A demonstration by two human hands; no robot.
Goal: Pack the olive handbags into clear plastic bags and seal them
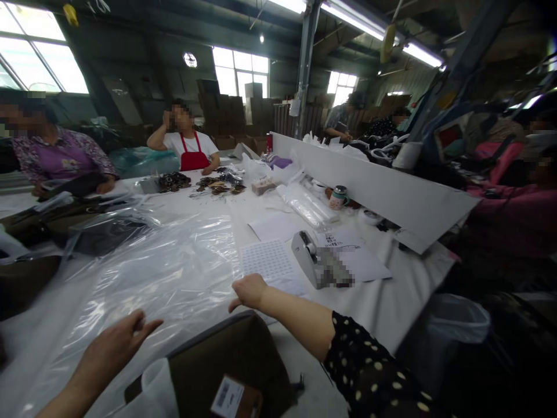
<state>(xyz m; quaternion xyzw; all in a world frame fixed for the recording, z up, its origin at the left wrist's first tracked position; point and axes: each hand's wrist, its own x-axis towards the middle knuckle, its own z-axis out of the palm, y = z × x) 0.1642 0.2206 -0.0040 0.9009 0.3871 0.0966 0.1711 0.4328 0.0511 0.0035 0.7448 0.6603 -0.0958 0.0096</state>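
The left hand [115, 345] hangs open at lower left, its fingers [143, 326] loose and grasping nothing, above a clear plastic sheet [165, 284]. The right hand [249, 292], lower centre, is lightly curled and empty, just beside a sheet of small labels [266, 259] and a grey tape dispenser [306, 253]. An olive fabric bag [230, 363] lies at the bottom edge, below and between the hands

head cam, fwd & down, close above L hand [111, 354], R hand [249, 292]
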